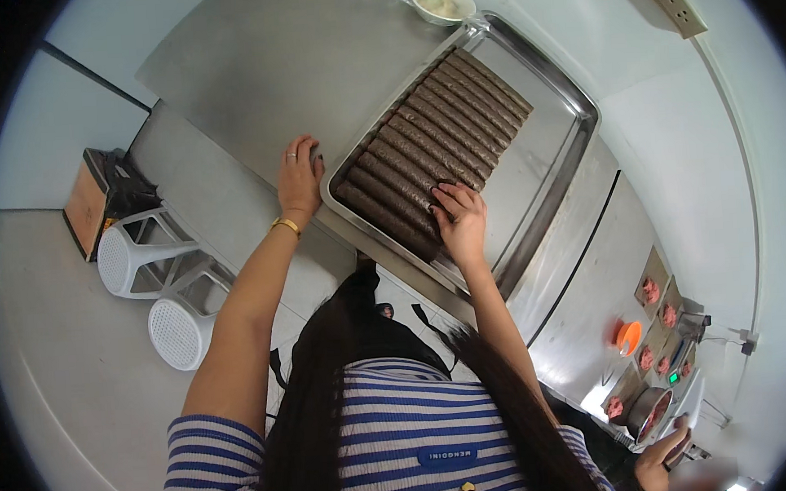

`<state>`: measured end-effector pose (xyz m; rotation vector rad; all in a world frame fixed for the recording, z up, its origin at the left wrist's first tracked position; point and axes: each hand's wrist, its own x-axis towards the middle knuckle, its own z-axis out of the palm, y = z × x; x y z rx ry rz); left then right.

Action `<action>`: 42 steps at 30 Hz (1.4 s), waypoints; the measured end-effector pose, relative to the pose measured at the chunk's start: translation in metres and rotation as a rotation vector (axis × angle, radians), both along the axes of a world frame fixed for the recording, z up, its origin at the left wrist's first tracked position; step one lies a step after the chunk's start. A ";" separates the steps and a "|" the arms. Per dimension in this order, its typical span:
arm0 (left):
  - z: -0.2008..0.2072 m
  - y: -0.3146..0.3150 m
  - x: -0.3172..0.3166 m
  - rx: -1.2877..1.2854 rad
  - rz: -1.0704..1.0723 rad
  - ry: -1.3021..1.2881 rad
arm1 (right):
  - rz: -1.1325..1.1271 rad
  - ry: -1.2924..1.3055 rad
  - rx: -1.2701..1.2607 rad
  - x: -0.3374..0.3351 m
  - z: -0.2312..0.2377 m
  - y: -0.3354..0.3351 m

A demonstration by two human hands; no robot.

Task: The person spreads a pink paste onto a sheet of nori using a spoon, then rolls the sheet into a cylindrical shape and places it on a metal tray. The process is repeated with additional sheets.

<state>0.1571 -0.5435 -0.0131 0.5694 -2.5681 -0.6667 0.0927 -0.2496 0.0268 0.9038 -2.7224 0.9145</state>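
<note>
A row of long dark brown rolls [426, 122] lies side by side in a shallow metal tray [547, 182]. My right hand [462, 223] reaches over the near part of the row. Its thumb and fingers are bent around one roll close to the right end, and the palm hides the roll ends under it. Just outside the tray's left rim, my left hand [299, 179] rests at the metal table's edge. Its fingers are curled together, with a small dark spot at the fingertips that I cannot make out.
A white bowl [442, 4] of pale food stands beyond the tray on the metal table [255, 56]. White stools [177, 326] and a box [85, 206] are at the left. Lower right, pink meat portions [650, 290], an orange bowl [629, 338] and a co-worker's hand [662, 449] show.
</note>
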 end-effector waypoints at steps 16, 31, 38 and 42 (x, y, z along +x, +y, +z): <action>0.001 -0.003 -0.008 0.000 -0.002 0.015 | -0.181 0.071 -0.002 -0.048 -0.009 0.005; 0.003 -0.004 -0.008 -0.041 -0.004 0.020 | -0.266 0.112 0.004 -0.095 -0.016 0.012; 0.004 -0.005 -0.008 -0.057 -0.007 0.023 | -0.249 0.065 0.009 -0.116 -0.017 0.020; 0.006 -0.003 -0.007 -0.057 -0.005 0.021 | -0.306 0.121 -0.074 -0.139 -0.021 0.021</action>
